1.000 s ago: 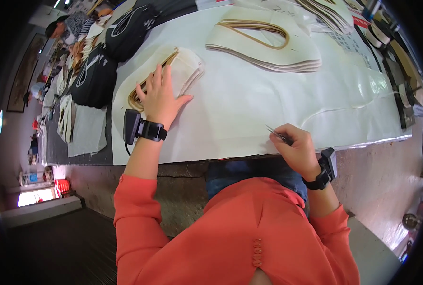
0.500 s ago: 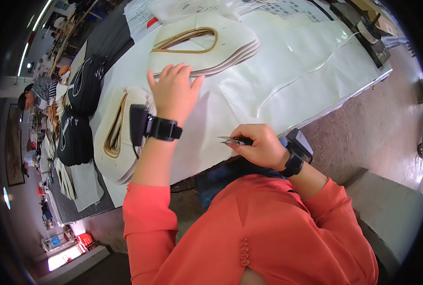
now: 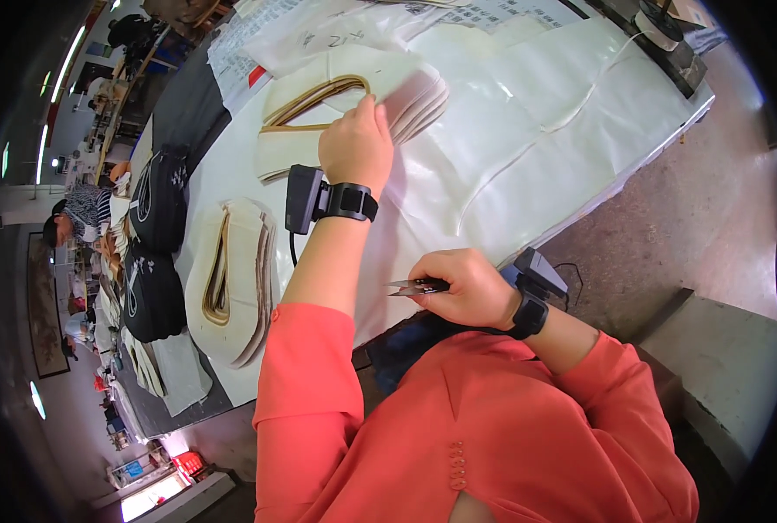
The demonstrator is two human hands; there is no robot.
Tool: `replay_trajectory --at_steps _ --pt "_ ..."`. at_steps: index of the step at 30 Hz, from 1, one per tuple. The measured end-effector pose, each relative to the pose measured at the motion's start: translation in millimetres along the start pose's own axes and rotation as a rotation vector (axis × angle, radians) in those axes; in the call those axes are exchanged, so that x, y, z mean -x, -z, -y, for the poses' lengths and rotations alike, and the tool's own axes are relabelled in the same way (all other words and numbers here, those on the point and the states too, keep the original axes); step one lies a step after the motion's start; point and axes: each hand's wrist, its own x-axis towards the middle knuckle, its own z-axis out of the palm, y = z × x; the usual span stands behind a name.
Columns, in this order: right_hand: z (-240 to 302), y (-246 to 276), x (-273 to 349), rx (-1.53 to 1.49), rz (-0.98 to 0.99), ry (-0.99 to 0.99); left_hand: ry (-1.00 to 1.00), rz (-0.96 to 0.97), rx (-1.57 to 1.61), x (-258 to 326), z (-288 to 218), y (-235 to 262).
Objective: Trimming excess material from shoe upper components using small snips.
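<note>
Long table (image 3: pixel 580 166) had white sheet cover; on it lay two stacks of cream cut pieces (image 3: pixel 388 87) (image 3: pixel 231 288), black pieces (image 3: pixel 157 196), printed papers (image 3: pixel 318 26).

Upper middle of the frame, I see a stack of cream, matt cloth pieces with tan edging (image 3: pixel 353 96) lying on a smooth, faintly glossy white sheet over the table (image 3: pixel 536 148). Lower centre, small metal thread snips (image 3: pixel 414 286) glint. My sleeves are matt orange cloth (image 3: pixel 493 436).

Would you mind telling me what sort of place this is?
Probably a garment or bag workshop: stacks of cream cut pieces on a long covered table, thread snips in the right hand, another worker nearby.
</note>
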Motion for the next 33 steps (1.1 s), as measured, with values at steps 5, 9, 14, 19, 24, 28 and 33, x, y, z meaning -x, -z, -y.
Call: replay_trajectory --at_steps 5,9,14,19,24,28,33 --pt "3.8 0.5 -2.1 -0.036 0.011 -0.038 0.108 -0.186 0.312 -9.6 50.6 16.2" --pt "3.6 -2.1 -3.9 -0.037 0.015 -0.051 0.302 -0.205 0.634 -7.4 87.5 63.0" --pt "2.5 -2.3 -3.3 -0.016 0.012 -0.098 0.244 -0.202 0.783 15.7 79.2 117.8" --pt "7.3 1.5 3.1 -0.135 -0.021 -0.229 0.074 0.043 0.44 87.3 75.9 134.7" --pt "15.8 24.6 1.1 -0.404 -0.168 -0.45 -0.016 0.207 0.331 169.1 56.3 131.6" --pt "22.1 56.2 -6.1 -0.216 -0.255 -0.424 -0.168 0.174 0.359 212.1 46.9 110.3" --pt "14.1 99.7 -35.3 0.217 -0.168 -0.262 -0.249 0.303 0.285 237.5 28.8 109.8"
